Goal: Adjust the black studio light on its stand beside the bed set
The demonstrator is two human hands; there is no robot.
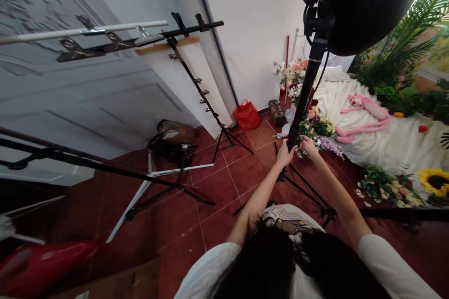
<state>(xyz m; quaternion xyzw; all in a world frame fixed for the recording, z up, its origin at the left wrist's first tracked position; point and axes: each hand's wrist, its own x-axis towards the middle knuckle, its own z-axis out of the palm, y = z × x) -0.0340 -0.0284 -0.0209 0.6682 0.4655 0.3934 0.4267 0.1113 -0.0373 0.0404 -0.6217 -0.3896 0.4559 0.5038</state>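
A black light stand [305, 88] rises in front of me, with a large black studio lamp head [365, 4] on its top. My left hand [285, 153] is closed around the stand's pole, just below a black clamp collar [293, 136]. On the collar's right side, the fingers of my right hand [309, 146] are pinched at what looks like its tightening knob; my fingers mostly hide that small part. The stand's legs [308, 191] spread out over the red tiles beneath my arms.
Left of me a backdrop stand [189, 70] with metal clips holds a hanging white sheet [206, 98]. A red bag [247, 116] sits by the wall. To the right, a pink plush toy [368, 112] lies on white cloth [396, 149] among artificial flowers [326, 126]. More stand legs [157, 177] cross the floor.
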